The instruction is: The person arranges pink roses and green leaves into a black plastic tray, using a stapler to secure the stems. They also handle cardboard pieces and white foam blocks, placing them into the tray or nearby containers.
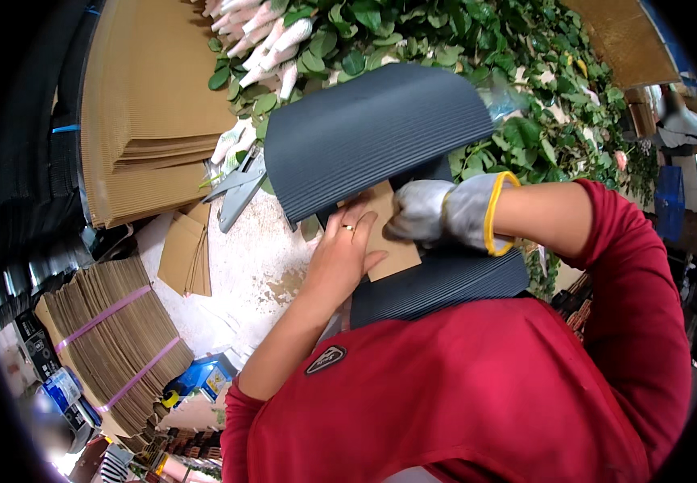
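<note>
In front of me lies a black corrugated sheet (pixel 372 133), its far part curved upward and its near part flat against my red apron. A small brown cardboard piece (pixel 392 256) rests between the two parts. My left hand (pixel 348 245), bare with a ring, lies over the cardboard's left side with fingers stretched out, the tips partly under the raised sheet. My right hand (pixel 429 211), in a grey-white glove with a yellow cuff, presses on the cardboard's right side. Its fingers are curled, and whatever they hold is hidden.
Grey shears (pixel 244 189) lie left of the sheet on a worn white tabletop (pixel 244 274). Brown corrugated sheets (pixel 155 105) stack at the far left, above a strapped cardboard bundle (pixel 115 338). Leafy stems (pixel 517 48) and white-netted buds (pixel 268 40) cover the far side.
</note>
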`<state>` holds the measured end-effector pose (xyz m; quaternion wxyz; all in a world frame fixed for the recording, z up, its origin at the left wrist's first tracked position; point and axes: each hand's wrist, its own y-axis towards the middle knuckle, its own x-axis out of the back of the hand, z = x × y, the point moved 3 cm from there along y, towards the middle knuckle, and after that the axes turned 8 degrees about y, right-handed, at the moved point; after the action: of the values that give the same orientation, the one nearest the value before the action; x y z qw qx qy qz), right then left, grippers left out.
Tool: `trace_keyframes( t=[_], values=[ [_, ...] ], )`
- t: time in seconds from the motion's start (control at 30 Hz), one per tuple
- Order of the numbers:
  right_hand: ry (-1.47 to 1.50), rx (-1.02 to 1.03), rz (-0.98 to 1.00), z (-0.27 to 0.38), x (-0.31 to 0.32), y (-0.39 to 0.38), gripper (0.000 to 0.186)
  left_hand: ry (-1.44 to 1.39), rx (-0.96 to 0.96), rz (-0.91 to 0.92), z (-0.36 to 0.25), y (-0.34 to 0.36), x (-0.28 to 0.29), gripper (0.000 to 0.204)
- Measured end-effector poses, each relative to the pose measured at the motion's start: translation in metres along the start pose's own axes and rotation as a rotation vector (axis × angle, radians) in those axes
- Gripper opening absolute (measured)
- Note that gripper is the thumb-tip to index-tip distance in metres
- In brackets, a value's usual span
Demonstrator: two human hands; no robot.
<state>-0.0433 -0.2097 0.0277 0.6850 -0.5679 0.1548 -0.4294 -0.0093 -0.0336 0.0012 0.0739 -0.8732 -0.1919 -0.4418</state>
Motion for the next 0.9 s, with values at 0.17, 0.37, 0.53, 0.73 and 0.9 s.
trace_keyframes(
  t=[0.17, 0.37, 0.53, 0.73, 0.9],
  values=[
    [-0.479, 0.568, -0.477, 0.011, 0.020, -0.055, 0.021, 0.016, 0.024, 0.134, 0.001, 0.005, -0.005, 0.059],
    [-0.541, 0.560, -0.502, 0.046, 0.063, -0.093, 0.036, 0.324, -0.157, 0.275, -0.012, -0.003, -0.009, 0.050],
    [-0.272, 1.089, -0.612, 0.017, 0.180, -0.008, 0.033, 0.491, -0.253, 0.249, 0.011, -0.015, -0.045, 0.055],
    [-0.274, 0.467, -1.292, 0.001, 0.310, 0.048, 0.029, 0.588, -0.189, 0.221, 0.046, -0.043, -0.100, 0.052],
    [-0.567, 0.371, -1.400, 0.019, 0.285, 0.020, 0.014, 0.431, -0.163, 0.283, 0.012, -0.020, -0.047, 0.037]
  ],
)
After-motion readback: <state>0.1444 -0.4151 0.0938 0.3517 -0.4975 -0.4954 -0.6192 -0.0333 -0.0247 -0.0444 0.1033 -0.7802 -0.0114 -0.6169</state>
